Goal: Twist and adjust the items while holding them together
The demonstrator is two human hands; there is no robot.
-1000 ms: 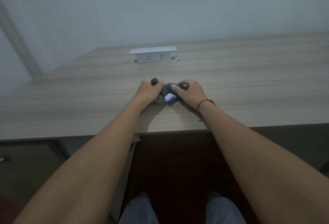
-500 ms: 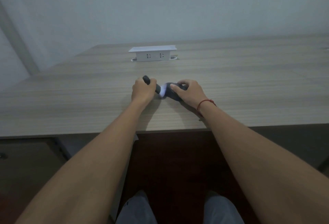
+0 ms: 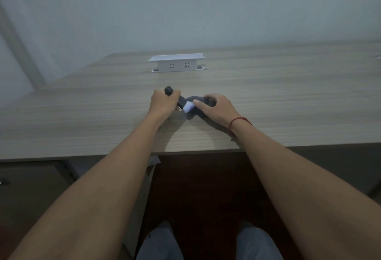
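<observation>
My left hand [image 3: 164,101] grips a dark grey rod-like handle [image 3: 168,90]; its rounded end sticks out above my fist and its lower end shows a white part [image 3: 188,107]. My right hand [image 3: 216,107] lies over a dark grey rounded object [image 3: 195,99] on the wooden desk [image 3: 268,98], fingers curled round it and thumb pressing near the white part. The two dark pieces meet between my hands; how they join is hidden. A red string circles my right wrist [image 3: 237,122].
A white pop-up socket box [image 3: 177,64] stands on the desk behind my hands. The desk's front edge [image 3: 103,155] runs just before my forearms. A grey wall rises behind. Below the desk are a dark floor and my knees [image 3: 165,243].
My left hand has swung the handle leftward and tilted it, so its top end now points up-left. The white part has come into view between my hands. My right hand stayed put.
</observation>
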